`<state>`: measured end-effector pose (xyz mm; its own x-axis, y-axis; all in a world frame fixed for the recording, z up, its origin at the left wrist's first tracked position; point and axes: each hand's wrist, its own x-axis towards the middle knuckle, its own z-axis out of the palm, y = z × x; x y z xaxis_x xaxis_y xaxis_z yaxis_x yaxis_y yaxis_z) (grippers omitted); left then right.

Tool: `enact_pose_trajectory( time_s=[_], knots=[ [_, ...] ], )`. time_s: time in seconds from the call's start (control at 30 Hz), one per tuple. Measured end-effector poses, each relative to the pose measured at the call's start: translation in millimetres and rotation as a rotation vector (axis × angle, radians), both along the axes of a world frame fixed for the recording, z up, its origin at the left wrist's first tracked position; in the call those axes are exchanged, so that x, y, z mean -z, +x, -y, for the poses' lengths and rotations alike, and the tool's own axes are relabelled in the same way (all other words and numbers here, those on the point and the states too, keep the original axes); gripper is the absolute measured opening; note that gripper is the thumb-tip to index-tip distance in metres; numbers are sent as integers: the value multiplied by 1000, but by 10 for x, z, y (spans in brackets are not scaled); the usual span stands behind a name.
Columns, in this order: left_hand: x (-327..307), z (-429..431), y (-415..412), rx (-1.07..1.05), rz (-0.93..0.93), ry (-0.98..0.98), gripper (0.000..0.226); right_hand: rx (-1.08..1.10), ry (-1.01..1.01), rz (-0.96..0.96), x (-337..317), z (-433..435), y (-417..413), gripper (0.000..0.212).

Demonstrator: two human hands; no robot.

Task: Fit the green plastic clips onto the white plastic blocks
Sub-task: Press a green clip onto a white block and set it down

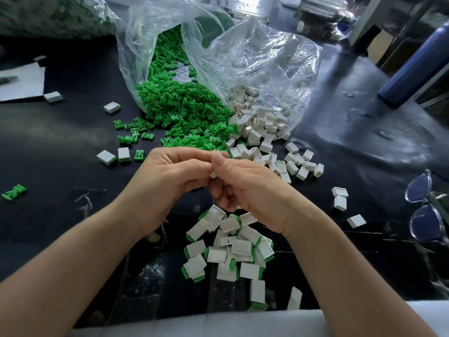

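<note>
Black table cover [364, 142]: shiny and wrinkled, it runs under everything here
Clear plastic bags [267, 57]: two, lying on their sides at the back with their mouths open towards the person
Green clips [184, 113]: bright green, small and pronged, far too many to count; they spill from the left bag in a heap, with a dozen or so scattered off its left edge and one lying alone far left
White blocks [262, 127]: small hollow boxes, dozens tumbling out of the right bag just beside the green heap; three more lie apart on the right
Fitted pieces [230, 246]: white with a green edge showing, roughly twenty piled near the table edge below the hands; overlap stops an exact count
Blue bottle [418, 66]: one, far right
Left hand [160, 181]: fingers curled, tips meeting the right hand
Right hand [245, 188]: fingers curled, thumb on top
Glasses [422, 207]: one clear-framed pair, right edge
White block [213, 175]: one, pinched between both hands above the table; only a corner shows, and whether a clip is in it I cannot tell
</note>
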<state>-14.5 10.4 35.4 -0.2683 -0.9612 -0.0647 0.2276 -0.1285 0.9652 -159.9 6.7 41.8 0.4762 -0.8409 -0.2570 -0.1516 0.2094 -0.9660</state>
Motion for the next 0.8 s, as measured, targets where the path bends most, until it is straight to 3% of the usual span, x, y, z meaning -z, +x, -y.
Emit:
enact_pose_trajectory(
  time_s=[0.17,0.37,0.8],
  knots=[
    [10,18,9,9,-33,53,28,13,-49,-89,-2,-13,25,36],
    [39,23,-16,-56,-87,68,15,85,-61,-53,20,-26,70,36],
    [47,20,-51,-90,-148,114,16,124,-128,-189,85,-24,109,34]
  ],
)
